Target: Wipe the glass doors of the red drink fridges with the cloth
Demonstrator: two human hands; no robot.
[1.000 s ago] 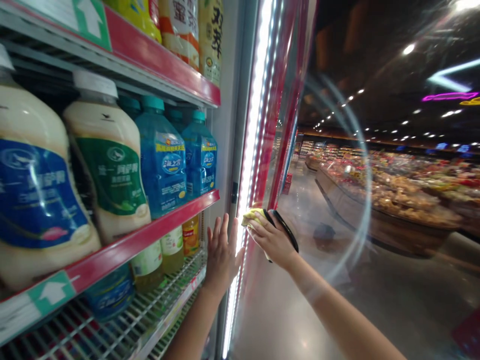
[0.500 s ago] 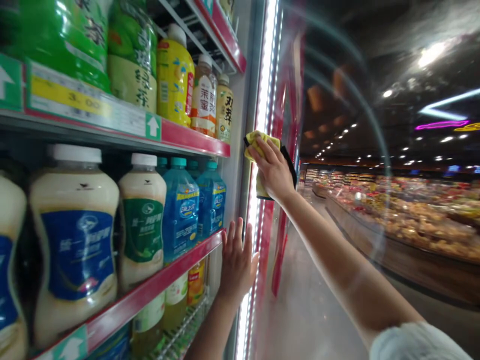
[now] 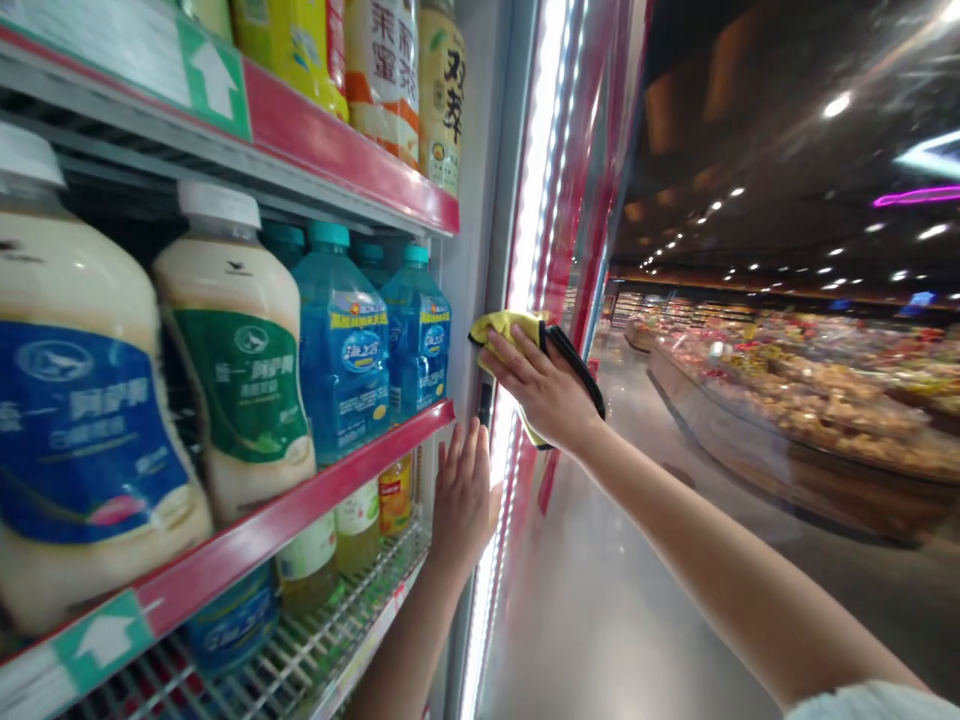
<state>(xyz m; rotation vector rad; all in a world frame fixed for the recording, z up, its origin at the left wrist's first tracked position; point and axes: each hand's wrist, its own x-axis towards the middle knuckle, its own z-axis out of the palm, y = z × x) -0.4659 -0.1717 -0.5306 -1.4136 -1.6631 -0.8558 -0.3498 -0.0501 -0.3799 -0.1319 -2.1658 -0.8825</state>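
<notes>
My right hand [image 3: 544,395] presses a yellow cloth [image 3: 499,328] with black edging against the lit frame [image 3: 541,200] of the fridge. Part of the cloth hangs out below and to the right of the fingers. Lower and to the left, my left hand [image 3: 463,495] is raised beside the inner side wall of the fridge, near the end of the middle shelf edge. Its fingers point up, slightly apart, and nothing shows in it.
Shelves with a red edge [image 3: 300,520] hold drinks on the left, among them a green-labelled bottle [image 3: 240,370] and blue bottles [image 3: 345,350]. To the right, beyond the glass, stands a long produce display [image 3: 787,470].
The view has moved closer to the shelves and tilted. My right hand and the cloth sit lower against the frame, nearer my left hand. The left hand's fingers are closer together.
</notes>
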